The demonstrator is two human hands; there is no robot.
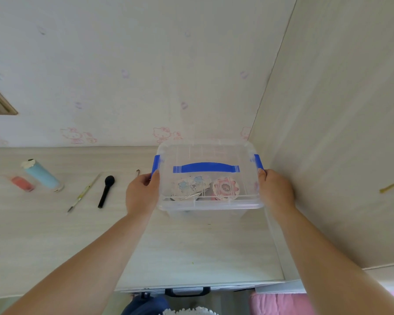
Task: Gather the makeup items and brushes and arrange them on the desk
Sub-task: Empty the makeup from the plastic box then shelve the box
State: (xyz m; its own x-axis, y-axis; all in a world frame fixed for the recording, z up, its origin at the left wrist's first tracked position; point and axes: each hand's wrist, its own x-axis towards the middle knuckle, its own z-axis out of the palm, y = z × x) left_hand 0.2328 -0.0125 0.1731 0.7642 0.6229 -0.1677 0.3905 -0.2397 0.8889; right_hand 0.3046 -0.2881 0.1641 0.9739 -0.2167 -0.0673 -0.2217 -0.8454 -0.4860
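Note:
A clear plastic storage box (205, 202) with a lid, blue handle and blue side clips stands at the desk's back right corner. Through its lid two round patterned compacts show, one bluish (190, 186), one pink (225, 187). My left hand (141, 194) grips the box's left side by the clip, and my right hand (275, 189) grips its right side. On the desk to the left lie a black makeup brush (106, 190), a thin pale pencil-like brush (84, 193), a light blue tube (42, 175) and a small pink item (22, 183).
The light wood desk (191, 251) meets a patterned wall behind and a side panel (328, 133) on the right, tight against the box. A small hook-like bit (137, 172) lies near my left hand. A drawer handle (187, 292) sits under the front edge.

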